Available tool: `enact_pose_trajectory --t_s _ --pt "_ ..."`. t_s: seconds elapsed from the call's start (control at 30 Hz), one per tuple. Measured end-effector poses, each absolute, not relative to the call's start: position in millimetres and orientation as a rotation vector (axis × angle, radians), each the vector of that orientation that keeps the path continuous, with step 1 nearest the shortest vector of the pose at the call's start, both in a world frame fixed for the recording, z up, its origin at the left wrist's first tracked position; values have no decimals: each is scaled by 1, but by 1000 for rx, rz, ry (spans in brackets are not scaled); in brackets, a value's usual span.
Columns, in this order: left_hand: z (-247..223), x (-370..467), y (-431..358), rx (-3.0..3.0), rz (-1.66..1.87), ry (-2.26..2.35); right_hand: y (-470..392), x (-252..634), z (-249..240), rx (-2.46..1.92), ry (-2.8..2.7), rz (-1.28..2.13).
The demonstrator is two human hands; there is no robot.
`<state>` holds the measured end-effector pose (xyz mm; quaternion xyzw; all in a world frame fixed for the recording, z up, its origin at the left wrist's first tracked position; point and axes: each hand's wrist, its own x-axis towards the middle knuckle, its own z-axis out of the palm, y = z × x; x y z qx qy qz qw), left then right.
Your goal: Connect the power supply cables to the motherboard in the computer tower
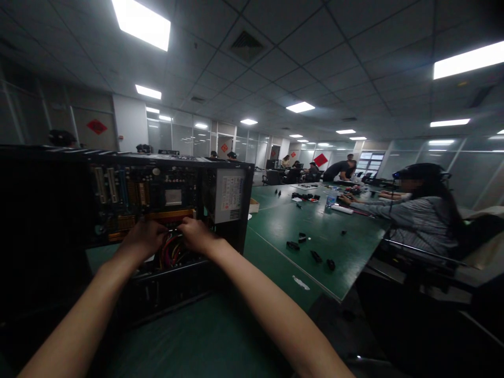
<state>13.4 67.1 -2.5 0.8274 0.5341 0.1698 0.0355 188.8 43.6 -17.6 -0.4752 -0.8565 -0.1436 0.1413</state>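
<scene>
An open computer case (232,247) lies on its side edge before me, with the motherboard (185,181) facing me. My left hand (144,239) reaches inside, its fingers curled at the lower edge of the board, by the left part of the orange-yellow slots (169,215). Close to the right end of these slots, my right hand (197,234) has its fingertips pressed together. Whatever either hand pinches is too small and dark to make out. Red, yellow and black cables (173,251) bunch just below and between the hands. A labelled power supply (230,195) sits at the upper right of the case.
Several small black parts (315,256) lie on the green table (271,273) to the right. A water bottle (331,198) stands farther back. Across the table's right side, a person in a striped top (421,223) sits working. Other people are in the background.
</scene>
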Motion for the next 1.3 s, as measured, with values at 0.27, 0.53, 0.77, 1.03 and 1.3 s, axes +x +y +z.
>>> enact_pose_trajectory --t_s 0.27,0.53,0.77,1.03,1.3 --pt "-3 15 66 2447 524 1757 48 187 -16 -1486 -2452 -397" --pt "-2 21 58 2534 474 1782 49 185 -15 -1546 -2471 -489" --pt "-5 25 56 2522 499 1817 51 185 -15 -1535 -2477 -506" --pt "-5 17 38 2565 534 1855 35 180 -11 -1540 -2423 -443" --pt "-41 -13 -29 2945 906 1688 -68 224 -5 -586 -2238 -646"
